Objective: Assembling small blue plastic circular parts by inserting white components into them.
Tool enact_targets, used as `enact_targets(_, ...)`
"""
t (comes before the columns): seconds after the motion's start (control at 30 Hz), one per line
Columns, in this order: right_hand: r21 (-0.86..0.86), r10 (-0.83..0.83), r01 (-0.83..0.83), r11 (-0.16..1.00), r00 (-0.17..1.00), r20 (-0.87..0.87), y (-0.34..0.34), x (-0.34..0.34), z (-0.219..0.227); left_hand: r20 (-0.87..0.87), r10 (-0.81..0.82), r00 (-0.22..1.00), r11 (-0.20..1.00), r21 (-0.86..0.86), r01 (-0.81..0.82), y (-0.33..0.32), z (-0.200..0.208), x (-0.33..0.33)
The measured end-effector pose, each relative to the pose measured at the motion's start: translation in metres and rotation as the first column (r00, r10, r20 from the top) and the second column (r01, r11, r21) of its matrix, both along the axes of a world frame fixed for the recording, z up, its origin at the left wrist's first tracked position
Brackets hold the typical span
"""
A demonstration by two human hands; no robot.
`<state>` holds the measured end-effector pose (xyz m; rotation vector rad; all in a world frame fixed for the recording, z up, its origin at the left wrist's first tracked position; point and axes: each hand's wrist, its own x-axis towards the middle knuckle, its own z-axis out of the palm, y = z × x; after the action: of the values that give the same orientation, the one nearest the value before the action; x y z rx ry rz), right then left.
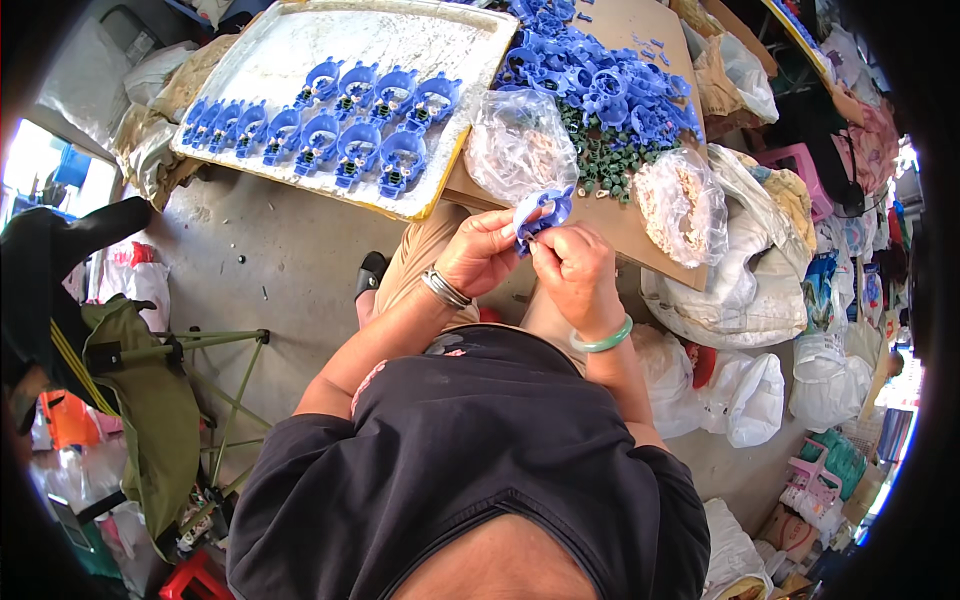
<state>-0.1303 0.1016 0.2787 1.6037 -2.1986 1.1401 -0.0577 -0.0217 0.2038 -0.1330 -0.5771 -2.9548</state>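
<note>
Between both hands, just off the table's near edge, is a blue plastic toy part (545, 212) with a round opening. My left hand (482, 250) grips its left side, fingers closed on the rim. My right hand (577, 266) pinches at its lower edge; whatever small piece may be between those fingertips is hidden. Behind the hands lies a clear plastic bag (520, 140) of small pale pieces. Farther back are a heap of blue plastic parts (600, 85) and a pile of small dark green parts (605, 165). Another bag of pale pieces (680, 205) sits to the right.
A white tray (300, 40) with yellowed edges holds rows of assembled blue pieces (402, 160) at the far left. The brown tabletop (640, 235) ends close to my hands. A green folding chair (150, 400) stands left; stuffed white sacks (740, 290) crowd the right.
</note>
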Motion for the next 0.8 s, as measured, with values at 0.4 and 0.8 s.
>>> enact_targets(0.4, 0.002, -0.08, 0.081, 0.997, 0.994, -0.072, -0.004, 0.013, -0.001, -0.003, 0.048, 0.999, 0.998, -0.044, -0.048, 0.0, 0.008, 0.002)
enact_targets(0.8, -0.026, 0.012, -0.009, 1.0, 0.996, 0.093, -0.005, 0.004, -0.005, 0.086, 0.066, 0.994, 0.998, 0.016, -0.068, 0.002, 0.003, 0.004)
